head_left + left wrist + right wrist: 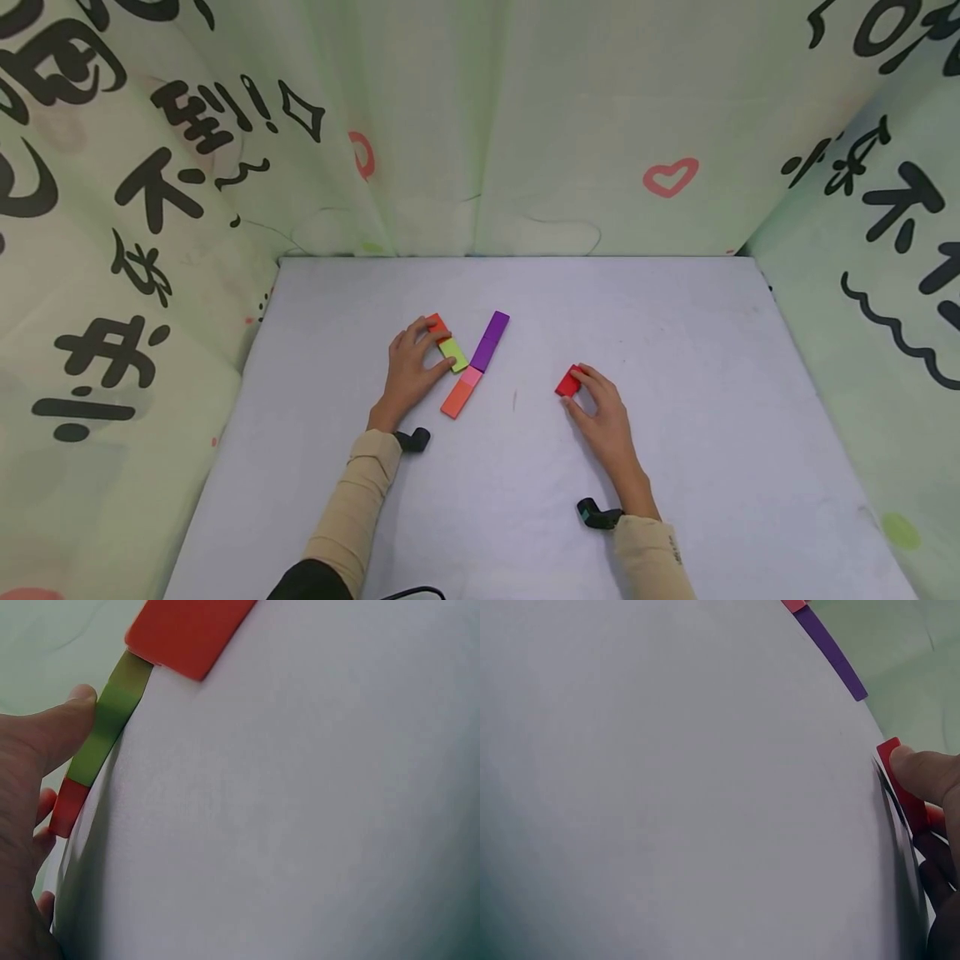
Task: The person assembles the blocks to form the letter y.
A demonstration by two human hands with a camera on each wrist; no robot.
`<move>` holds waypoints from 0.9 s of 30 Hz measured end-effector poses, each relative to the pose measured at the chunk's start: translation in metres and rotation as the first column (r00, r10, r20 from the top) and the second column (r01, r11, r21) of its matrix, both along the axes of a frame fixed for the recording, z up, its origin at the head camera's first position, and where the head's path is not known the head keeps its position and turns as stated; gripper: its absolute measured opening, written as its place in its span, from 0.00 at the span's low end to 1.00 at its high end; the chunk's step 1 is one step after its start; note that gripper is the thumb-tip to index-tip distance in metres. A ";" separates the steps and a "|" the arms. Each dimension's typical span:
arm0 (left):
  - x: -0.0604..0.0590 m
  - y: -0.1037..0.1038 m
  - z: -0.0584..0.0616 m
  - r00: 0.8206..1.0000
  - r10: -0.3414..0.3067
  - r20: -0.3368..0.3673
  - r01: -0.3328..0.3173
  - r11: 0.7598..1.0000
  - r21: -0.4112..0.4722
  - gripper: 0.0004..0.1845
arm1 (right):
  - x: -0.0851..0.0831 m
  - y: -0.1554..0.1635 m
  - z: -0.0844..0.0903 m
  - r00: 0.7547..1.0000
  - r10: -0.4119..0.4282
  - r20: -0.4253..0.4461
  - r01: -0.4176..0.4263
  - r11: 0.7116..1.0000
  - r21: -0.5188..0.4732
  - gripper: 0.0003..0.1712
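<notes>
My left hand (442, 344) pinches a flat tile, red at one end and yellow-green (456, 355) at the other, lying on the white table (675, 333). In the left wrist view the thumb (67, 720) presses the green edge (112, 720), with the fingers by the red end (71, 806). A purple tile (490, 340) lies just right of it, and a pink-and-orange tile (461, 392) continues that line toward me. My right hand (579, 390) pinches a small red tile (566, 384) further right; in the right wrist view the thumb (922, 769) sits on the red tile (896, 769).
Pale green curtains (480, 125) with black lettering close in the table at the back and on both sides. Black wrist cameras (412, 439) (596, 514) sit on both forearms. The orange tile (187, 630) and purple tile (829, 652) show at the wrist views' edges.
</notes>
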State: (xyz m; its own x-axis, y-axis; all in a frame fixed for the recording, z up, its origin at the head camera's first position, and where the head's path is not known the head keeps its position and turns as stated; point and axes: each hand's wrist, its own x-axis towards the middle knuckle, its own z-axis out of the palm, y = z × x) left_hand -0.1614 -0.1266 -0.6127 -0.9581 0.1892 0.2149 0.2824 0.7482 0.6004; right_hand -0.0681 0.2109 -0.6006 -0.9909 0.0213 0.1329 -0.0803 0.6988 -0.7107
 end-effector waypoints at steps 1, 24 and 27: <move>0.000 0.000 0.000 1.000 0.000 -0.003 0.000 1.000 -0.002 0.24 | 0.000 -0.001 0.000 1.000 0.004 0.000 -0.004 1.000 0.002 0.31; -0.002 -0.002 -0.005 0.999 -0.014 -0.053 0.015 1.000 0.007 0.24 | 0.000 -0.024 -0.001 0.995 0.091 -0.047 -0.093 0.995 -0.039 0.31; -0.001 -0.002 -0.005 0.999 -0.012 -0.044 0.012 1.000 0.006 0.24 | -0.001 -0.028 -0.001 0.988 0.119 -0.101 -0.123 0.992 -0.034 0.31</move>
State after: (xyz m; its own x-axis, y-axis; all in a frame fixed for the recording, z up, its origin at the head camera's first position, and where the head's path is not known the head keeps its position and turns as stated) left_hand -0.1627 -0.1281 -0.6174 -0.9453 0.1993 0.2584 0.3179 0.7409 0.5916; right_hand -0.0688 0.1832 -0.6016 -0.9685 -0.0908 0.2318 -0.2339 0.6509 -0.7222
